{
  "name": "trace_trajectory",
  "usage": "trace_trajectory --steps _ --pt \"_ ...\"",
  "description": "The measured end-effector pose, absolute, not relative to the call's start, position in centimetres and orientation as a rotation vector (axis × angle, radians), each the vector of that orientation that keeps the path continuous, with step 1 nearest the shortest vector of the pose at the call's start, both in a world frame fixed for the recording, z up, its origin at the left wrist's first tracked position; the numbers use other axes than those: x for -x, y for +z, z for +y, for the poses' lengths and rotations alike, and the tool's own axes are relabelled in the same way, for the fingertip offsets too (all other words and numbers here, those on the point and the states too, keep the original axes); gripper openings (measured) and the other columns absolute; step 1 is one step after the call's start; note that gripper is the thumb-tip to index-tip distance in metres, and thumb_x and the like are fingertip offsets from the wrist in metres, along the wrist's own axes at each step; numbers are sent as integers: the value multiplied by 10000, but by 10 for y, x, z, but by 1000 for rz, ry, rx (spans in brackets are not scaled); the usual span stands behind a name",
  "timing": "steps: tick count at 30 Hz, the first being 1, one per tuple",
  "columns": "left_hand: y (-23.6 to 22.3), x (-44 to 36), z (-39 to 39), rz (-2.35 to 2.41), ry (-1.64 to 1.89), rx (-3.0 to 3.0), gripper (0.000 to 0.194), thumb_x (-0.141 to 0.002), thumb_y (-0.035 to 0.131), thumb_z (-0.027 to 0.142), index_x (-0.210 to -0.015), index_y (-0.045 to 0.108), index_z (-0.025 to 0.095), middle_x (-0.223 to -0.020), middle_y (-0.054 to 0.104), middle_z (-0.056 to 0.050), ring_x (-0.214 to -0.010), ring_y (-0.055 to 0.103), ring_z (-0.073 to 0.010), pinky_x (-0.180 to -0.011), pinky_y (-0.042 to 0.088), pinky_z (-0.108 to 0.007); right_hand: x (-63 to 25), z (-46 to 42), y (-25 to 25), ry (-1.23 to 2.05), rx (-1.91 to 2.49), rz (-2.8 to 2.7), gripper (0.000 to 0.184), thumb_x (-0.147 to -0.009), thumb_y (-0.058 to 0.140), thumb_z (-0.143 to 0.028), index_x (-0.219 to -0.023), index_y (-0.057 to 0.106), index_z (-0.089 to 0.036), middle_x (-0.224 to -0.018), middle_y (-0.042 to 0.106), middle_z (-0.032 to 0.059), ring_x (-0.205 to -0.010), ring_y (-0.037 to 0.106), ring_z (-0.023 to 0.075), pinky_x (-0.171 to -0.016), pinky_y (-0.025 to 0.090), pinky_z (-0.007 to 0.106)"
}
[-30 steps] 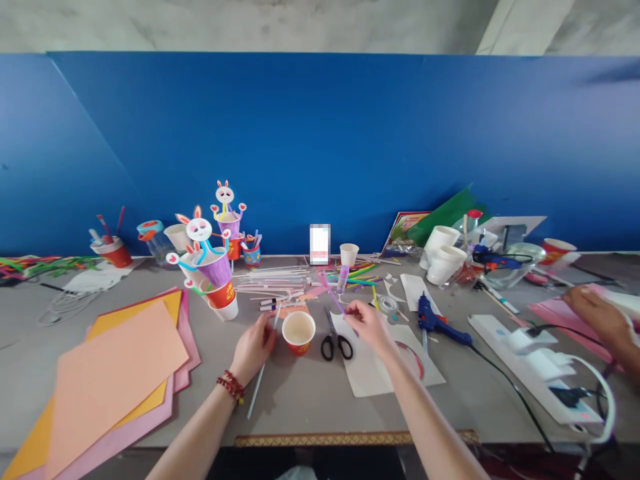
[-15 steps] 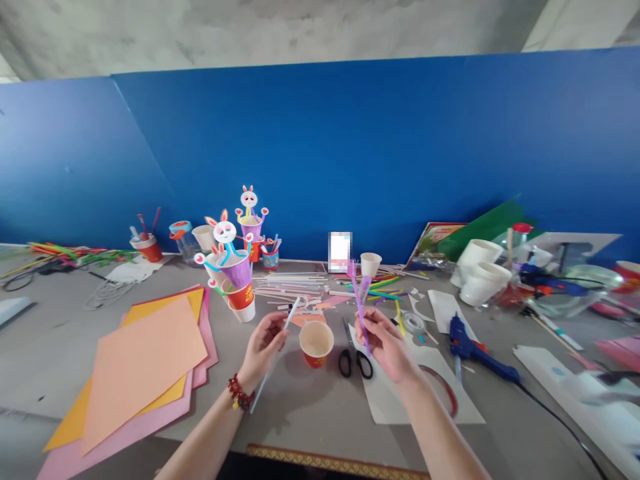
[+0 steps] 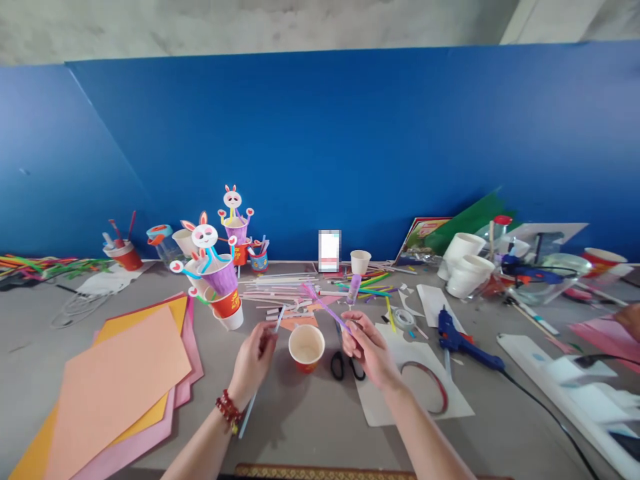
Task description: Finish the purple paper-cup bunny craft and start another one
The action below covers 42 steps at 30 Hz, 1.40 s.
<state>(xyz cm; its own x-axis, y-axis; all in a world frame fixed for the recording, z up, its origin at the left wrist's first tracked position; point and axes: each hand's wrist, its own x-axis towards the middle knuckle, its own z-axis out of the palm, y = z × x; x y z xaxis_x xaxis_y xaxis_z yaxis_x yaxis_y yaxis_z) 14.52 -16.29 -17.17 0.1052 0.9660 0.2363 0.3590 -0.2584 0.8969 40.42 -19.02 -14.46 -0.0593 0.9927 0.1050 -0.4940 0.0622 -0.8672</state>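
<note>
My left hand is closed round a thin, pale bluish-white straw, whose top end pokes up past the fingers. My right hand pinches a slim purple straw with a pinkish end that looks split, leaning up and to the left. Between the hands a paper cup, red outside and cream inside, stands upright on the table. Black-handled scissors lie just left of my right hand, partly hidden by it. Beneath that wrist is a white sheet with a dark red ring-shaped band on it.
Coloured paper sheets are stacked at left. Rabbit-topped cup figures stand behind my left hand. Loose straws lie along the back. A blue glue gun with a cord and a white power strip are at right. Another person's hand shows at the right edge.
The purple straw has tipped from nearly upright to a leftward slant. My left hand has closed further over the pale straw and sits slightly lower. The whole view has shifted, so things appear further left.
</note>
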Motion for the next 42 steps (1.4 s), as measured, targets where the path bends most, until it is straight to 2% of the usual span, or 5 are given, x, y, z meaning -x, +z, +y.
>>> trace_trajectory --steps 13,19,25,31,42 --pt "-96 -153 -185 1004 1077 -1795 287 -950 543 385 -1125 684 206 -1114 703 -111 -1011 659 -240 -818 532 -315 -403 -196 -148 1378 748 -1085 225 -926 659 -418 -1018 581 -228 -598 505 -59 -534 448 87 -512 313 207" --pt "-81 -195 -192 907 1178 -1577 287 -921 587 405 -963 728 158 -875 719 -84 -776 630 -189 -753 521 -296 -390 -207 -139 1418 732 -1229 283 -878 695 -476 -982 594 -233 -643 561 -41 -545 513 109 -524 377 222" --pt "-78 -204 -203 839 1170 -1796 269 -973 514 372 -931 684 168 -895 674 -91 -865 613 -205 -800 496 -312 -393 -220 -101 1083 867 -1516 265 -886 683 -441 -1043 687 -228 -980 700 76 -911 642 217 -833 502 332" --pt "-72 -203 -214 754 1213 -2149 174 -991 461 223 -949 628 196 -926 627 -85 -916 567 -217 -828 461 -339 -392 -228 -70 1004 806 -1373 207 -961 585 -398 -937 701 -228 -844 661 38 -736 605 168 -701 509 278" --pt "-64 -199 -221 797 1236 -2423 195 -977 454 149 -984 640 205 -895 629 -78 -851 530 -209 -787 451 -357 -402 -239 -55 619 751 -1659 74 -916 650 -254 -897 721 -248 -928 675 85 -907 644 241 -794 532 376"
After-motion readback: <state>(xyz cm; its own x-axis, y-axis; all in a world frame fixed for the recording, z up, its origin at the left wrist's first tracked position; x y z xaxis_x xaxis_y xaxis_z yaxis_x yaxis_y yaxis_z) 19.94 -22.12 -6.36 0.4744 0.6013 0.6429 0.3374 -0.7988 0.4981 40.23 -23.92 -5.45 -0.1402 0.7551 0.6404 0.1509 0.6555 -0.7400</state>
